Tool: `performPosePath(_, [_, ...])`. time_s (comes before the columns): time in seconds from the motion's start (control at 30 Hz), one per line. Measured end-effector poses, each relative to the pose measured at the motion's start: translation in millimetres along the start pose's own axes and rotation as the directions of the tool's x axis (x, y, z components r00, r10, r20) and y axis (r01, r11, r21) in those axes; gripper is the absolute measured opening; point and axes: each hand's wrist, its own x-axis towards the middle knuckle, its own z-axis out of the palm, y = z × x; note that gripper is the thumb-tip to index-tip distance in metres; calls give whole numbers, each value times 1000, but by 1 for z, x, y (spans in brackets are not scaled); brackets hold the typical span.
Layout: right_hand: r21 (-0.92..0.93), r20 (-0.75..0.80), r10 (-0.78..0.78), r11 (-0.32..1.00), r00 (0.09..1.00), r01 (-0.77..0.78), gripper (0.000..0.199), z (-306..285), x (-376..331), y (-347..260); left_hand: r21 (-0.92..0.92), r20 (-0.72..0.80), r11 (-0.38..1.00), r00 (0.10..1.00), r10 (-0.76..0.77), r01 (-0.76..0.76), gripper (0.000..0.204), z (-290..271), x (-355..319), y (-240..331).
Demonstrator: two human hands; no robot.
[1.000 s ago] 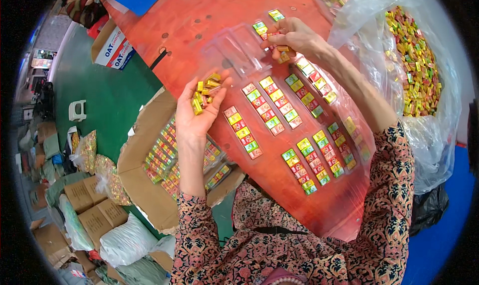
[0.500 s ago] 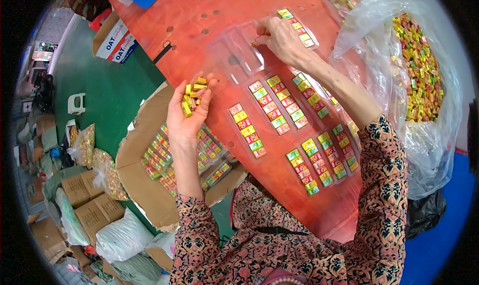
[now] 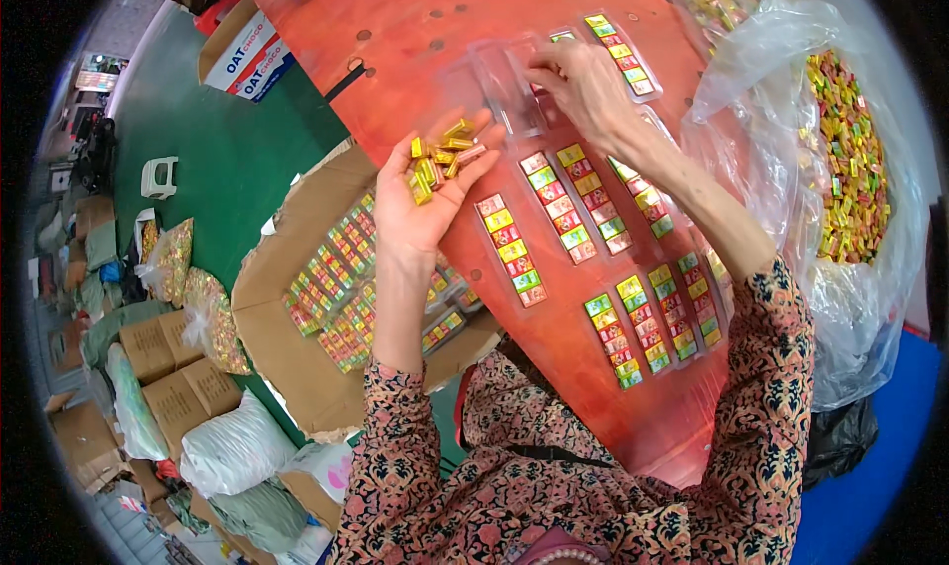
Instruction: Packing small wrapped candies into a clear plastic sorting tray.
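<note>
My left hand (image 3: 420,214) is palm up with its fingers loosely curled, holding several small gold-wrapped candies (image 3: 427,170), one of them pinkish. Over a clear plastic tray (image 3: 511,92) with long compartments, my right hand (image 3: 591,95) points down with thumb and fingers pinched together. Its fingertips are at the tray's right part, by a few coloured candies. What they grip is hidden. Beyond that hand, a filled row of candies (image 3: 621,55) in red, yellow and green lies along the tray. Nearer to me are more filled trays, among them a single row (image 3: 510,252) at the left.
A large clear bag (image 3: 825,298) of loose wrapped candies (image 3: 852,160) stands at the right of the red table (image 3: 554,352). Left of the table, an open carton (image 3: 259,367) holds packed trays. Further left are bags, brown boxes (image 3: 193,407) and a white stool (image 3: 158,177) on green floor.
The view has shifted, so the table sits further right in it. My right hand has moved rightward over the clear tray. Candies stay in my left palm, which has tilted slightly.
</note>
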Motion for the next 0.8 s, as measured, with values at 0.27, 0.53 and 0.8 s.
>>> performPosePath(0.27, [146,95,-222,967,970,207,12,-5,-23,-68,217,-286,949,915,284,-226,43,13,9,-22])
performPosePath(0.53, [-72,296,-214,967,931,246,15,-9,-41,-65,-86,-13,990,994,108,-108,42,-18,-4,-13])
performPosePath(0.8, [-22,48,-182,983,982,183,11,-29,-11,7,-151,-102,985,992,72,-87,45,0,-8,-15])
